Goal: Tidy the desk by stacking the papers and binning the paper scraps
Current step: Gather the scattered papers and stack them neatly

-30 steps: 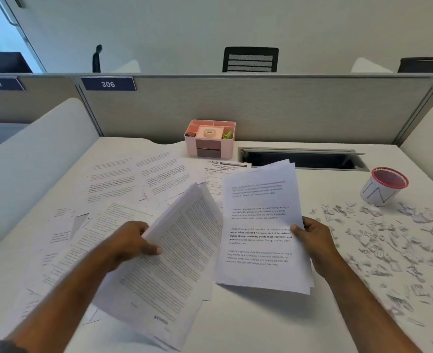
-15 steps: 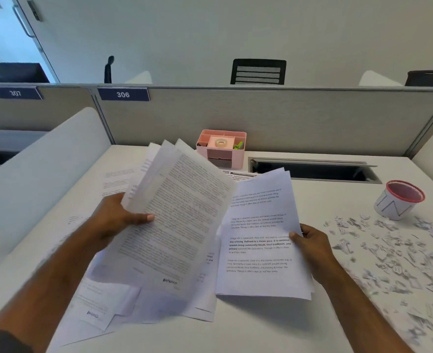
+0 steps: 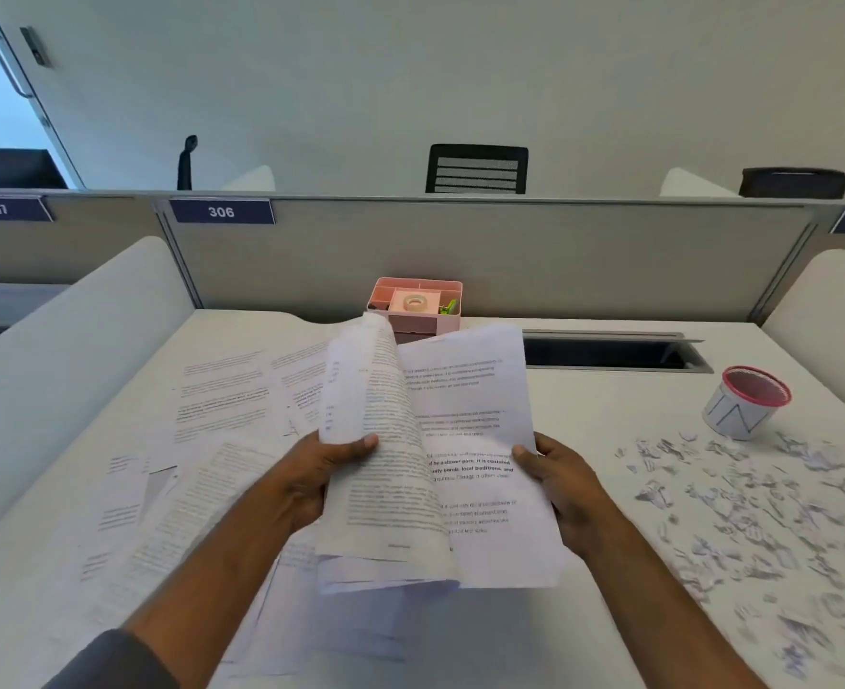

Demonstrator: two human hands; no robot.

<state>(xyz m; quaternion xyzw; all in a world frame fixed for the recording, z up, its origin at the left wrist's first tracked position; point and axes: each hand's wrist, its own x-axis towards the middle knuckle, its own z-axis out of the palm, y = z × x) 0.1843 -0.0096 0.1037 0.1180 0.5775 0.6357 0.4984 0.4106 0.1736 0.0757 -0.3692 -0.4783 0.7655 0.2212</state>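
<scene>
Our left hand point(image 3: 328, 472) grips a curling sheaf of papers point(image 3: 385, 455), thumb clamped on top, against the flat sheets point(image 3: 480, 425) our right hand point(image 3: 557, 477) pinches by their right edge. More loose pages point(image 3: 221, 405) lie left on the desk point(image 3: 609, 405); paper scraps point(image 3: 758, 504) litter the right, near the red-rimmed bin point(image 3: 746, 407).

Two bare hands, the left hand point(image 3: 311, 482) and the right hand point(image 3: 562, 482). One pink plastic desk organiser point(image 3: 423, 308) at the white desk's point(image 3: 609, 405) far edge. One red-rimmed mesh cup point(image 3: 746, 407) near the right edge. Paper scraps point(image 3: 758, 514): too many to count. Loose printed sheets point(image 3: 221, 405): number unclear.
</scene>
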